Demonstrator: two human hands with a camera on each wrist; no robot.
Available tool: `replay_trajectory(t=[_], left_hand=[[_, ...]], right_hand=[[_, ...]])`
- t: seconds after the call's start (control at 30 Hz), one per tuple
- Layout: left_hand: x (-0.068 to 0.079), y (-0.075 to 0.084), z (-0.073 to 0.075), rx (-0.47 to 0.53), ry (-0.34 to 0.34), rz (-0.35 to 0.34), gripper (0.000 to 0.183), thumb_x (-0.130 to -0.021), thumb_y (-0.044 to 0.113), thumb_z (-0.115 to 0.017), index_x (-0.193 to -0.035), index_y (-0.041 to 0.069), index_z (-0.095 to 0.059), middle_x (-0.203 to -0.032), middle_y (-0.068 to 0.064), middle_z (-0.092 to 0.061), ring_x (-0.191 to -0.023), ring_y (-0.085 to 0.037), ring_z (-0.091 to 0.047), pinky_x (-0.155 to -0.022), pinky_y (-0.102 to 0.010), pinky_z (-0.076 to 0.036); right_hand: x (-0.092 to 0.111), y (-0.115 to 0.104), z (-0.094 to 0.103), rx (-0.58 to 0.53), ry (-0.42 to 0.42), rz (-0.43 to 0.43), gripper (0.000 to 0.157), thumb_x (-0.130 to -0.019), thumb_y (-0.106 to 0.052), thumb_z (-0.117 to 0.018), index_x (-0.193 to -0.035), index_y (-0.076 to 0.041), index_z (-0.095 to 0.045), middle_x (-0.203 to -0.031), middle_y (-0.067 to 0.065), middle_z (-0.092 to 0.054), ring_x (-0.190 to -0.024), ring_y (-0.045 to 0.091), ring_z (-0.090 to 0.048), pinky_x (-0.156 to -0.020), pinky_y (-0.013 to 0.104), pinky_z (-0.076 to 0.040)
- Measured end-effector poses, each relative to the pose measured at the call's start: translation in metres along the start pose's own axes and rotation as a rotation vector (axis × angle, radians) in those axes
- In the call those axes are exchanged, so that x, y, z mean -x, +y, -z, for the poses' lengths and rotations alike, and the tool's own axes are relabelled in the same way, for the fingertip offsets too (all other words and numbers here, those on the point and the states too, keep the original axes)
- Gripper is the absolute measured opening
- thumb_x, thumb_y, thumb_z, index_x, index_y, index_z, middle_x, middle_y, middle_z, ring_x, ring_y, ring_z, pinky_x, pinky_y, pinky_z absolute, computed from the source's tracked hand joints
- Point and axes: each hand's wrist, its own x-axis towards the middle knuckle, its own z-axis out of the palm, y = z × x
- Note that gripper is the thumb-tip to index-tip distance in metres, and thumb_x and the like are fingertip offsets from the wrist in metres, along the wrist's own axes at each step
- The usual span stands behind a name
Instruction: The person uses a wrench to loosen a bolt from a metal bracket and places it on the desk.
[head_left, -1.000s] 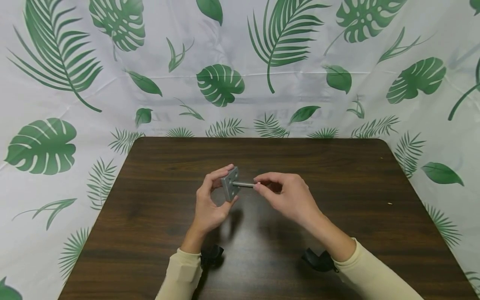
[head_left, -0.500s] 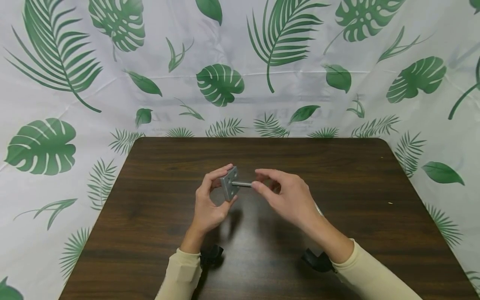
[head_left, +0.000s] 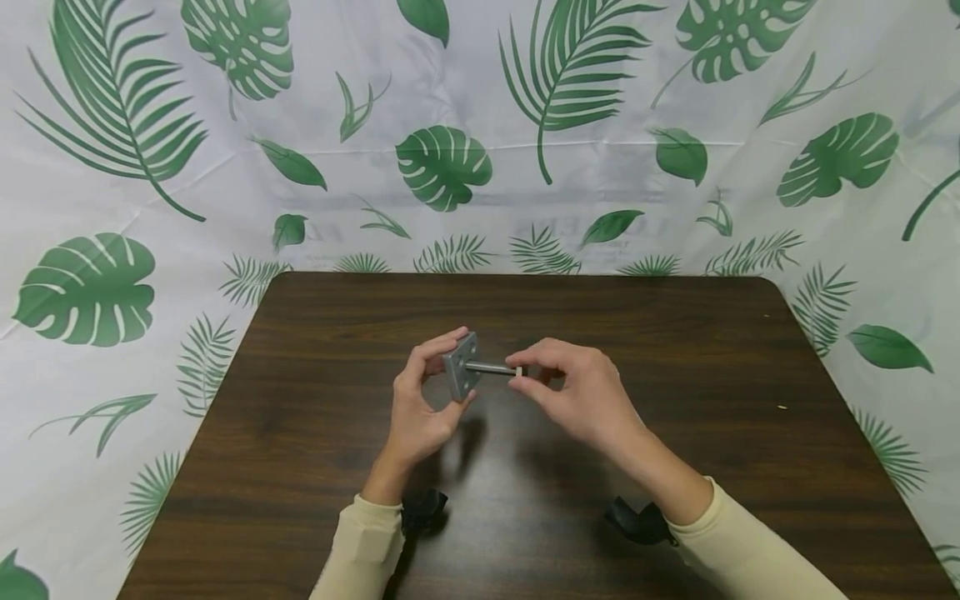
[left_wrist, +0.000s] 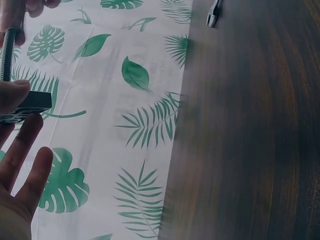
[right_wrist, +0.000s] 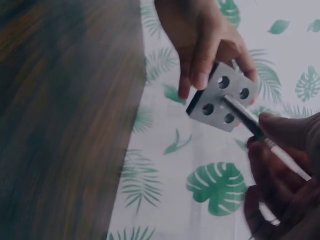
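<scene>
My left hand [head_left: 420, 417] holds a square grey metal plate [head_left: 460, 367] by its edges, between the thumb below and the fingers above. The plate is tilted up over the table. In the right wrist view, its face [right_wrist: 216, 96] has several round holes near the corners. A long threaded metal rod [head_left: 491, 367] sticks out from the middle of the plate towards the right. Its free end is pinched between the thumb and index finger of my right hand [head_left: 585, 387]. Threads show along the rod [left_wrist: 7, 55] in the left wrist view.
A dark wood-grain table [head_left: 300, 467] lies under both hands, with a leaf-print cloth [head_left: 495, 208] behind it. The forked end of a metal wrench [left_wrist: 213, 15] shows on the table in the left wrist view. Black pieces [head_left: 637, 521] sit by both wrists.
Half a second ago my right index finger was lifted off the rod; now finger and thumb pinch it again, slightly farther right. My left hand and the plate have stayed nearly still.
</scene>
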Motion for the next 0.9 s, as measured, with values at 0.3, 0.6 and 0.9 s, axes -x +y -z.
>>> replay_trajectory(t=[0.3, 0.6, 0.9], left_hand=[[-0.0008, 0.0009, -0.0002, -0.013, 0.000, 0.005, 0.059, -0.066, -0.020, -0.075, -0.119, -0.016, -0.049, -0.128, -0.031, -0.057, -0.099, -0.034, -0.065, -0.079, -0.034, -0.053], [0.0000, 0.0004, -0.0011, -0.004, 0.002, 0.007, 0.058, -0.066, -0.020, -0.075, -0.118, -0.015, -0.049, -0.127, -0.030, -0.057, -0.102, -0.034, -0.065, -0.080, -0.032, -0.052], [0.0008, -0.0004, -0.0004, -0.019, 0.006, 0.023, 0.059, -0.065, -0.020, -0.075, -0.118, -0.015, -0.050, -0.127, -0.030, -0.057, -0.101, -0.035, -0.065, -0.079, -0.033, -0.052]], right_hand=[[0.0002, 0.0016, -0.0015, 0.082, 0.083, 0.179, 0.039, -0.074, -0.017, -0.087, -0.111, -0.021, -0.074, -0.103, -0.013, -0.068, -0.069, -0.002, -0.060, -0.059, 0.028, -0.048], [0.0008, -0.0041, -0.0016, 0.094, -0.014, -0.179, 0.037, -0.097, -0.054, -0.051, -0.093, -0.026, -0.076, -0.068, -0.019, -0.063, -0.053, 0.009, -0.048, -0.052, 0.033, -0.038], [0.0014, -0.0036, -0.0011, 0.057, 0.037, -0.073, 0.022, -0.083, -0.024, -0.080, -0.105, -0.021, -0.076, -0.080, -0.017, -0.066, -0.062, 0.004, -0.055, -0.054, 0.029, -0.045]])
